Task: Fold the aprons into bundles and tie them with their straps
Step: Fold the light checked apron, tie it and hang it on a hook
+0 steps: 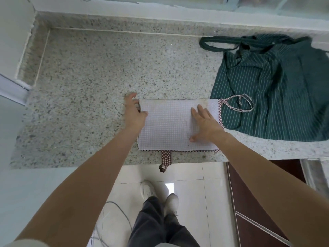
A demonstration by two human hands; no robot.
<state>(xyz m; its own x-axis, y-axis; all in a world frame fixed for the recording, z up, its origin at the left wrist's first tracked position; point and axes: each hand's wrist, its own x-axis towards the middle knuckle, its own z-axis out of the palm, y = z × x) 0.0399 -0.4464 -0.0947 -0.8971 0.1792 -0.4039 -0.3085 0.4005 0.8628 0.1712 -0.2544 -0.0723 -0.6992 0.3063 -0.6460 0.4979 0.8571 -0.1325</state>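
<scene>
- Your 2 shoes (160,195) stand nearest, on the tiled floor (195,202).
- Your left hand (136,113) rests at the left edge of the folded checked apron (169,125), fingers spread and fairly straight.
- Your right hand (204,122) presses flat on its right part, fingers straight.
- Its strap (166,158) hangs over the counter's (89,86) near edge.
- A green striped apron (276,90) lies far right (unfolded, a checked loop (240,104) resting on it).

The counter (92,72) is speckled grey-green stone, polished with a faint sheen. Near its front edge lies a folded apron (169,125) of thin, matt cloth in fine pale check, trimmed with red-brown gingham. Toward the right edge, a dark green apron (277,90) is soft, rumpled pinstriped cloth. The floor tiles (195,193) are glossy white.
</scene>
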